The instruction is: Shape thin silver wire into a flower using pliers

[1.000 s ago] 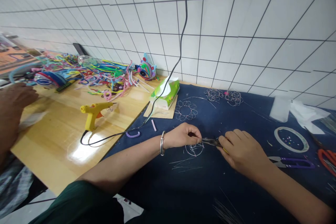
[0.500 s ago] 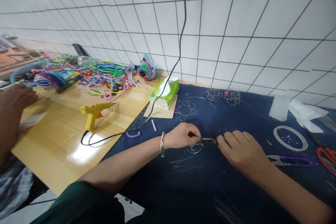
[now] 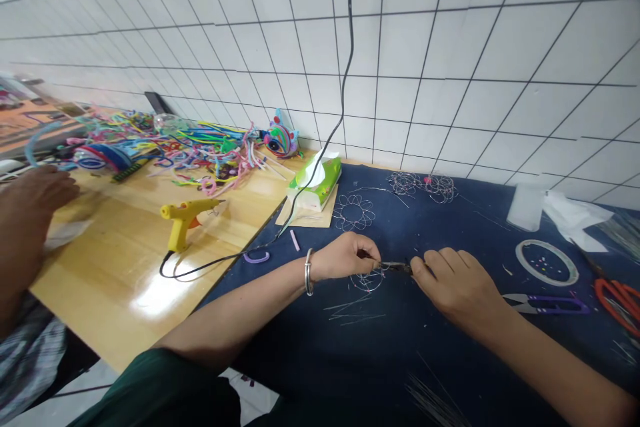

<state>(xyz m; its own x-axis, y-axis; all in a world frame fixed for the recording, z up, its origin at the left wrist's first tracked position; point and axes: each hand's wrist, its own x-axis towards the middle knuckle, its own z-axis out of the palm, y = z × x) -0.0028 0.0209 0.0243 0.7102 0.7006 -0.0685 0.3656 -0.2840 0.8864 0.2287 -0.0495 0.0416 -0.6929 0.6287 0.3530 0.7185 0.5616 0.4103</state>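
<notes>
My left hand (image 3: pixel 350 257) pinches a thin wire piece, a looped wire shape (image 3: pixel 369 280) that hangs just below the fingers over the dark blue cloth. My right hand (image 3: pixel 453 280) is wrapped around a pair of pliers (image 3: pixel 397 267); their jaws reach left to my left fingertips and meet the wire there. The exact point of the grip is too small to make out. Several straight wire pieces (image 3: pixel 350 310) lie on the cloth below. Behind my left hand rests a flower-shaped wire ring (image 3: pixel 354 212).
Tangled wire shapes (image 3: pixel 423 187) lie near the wall. On the right are a white ring (image 3: pixel 520 253) with beads, purple snips (image 3: pixel 560 304) and orange-handled scissors (image 3: pixel 615 300). A yellow glue gun (image 3: pixel 185 220), its cord, tissues (image 3: pixel 320 180) and another person's hand (image 3: pixel 43 190) are left.
The view has tilted slightly upward and shifted. My right hand has turned a little with the pliers, whose jaws stay at my left fingertips. The left hand keeps its pinch.
</notes>
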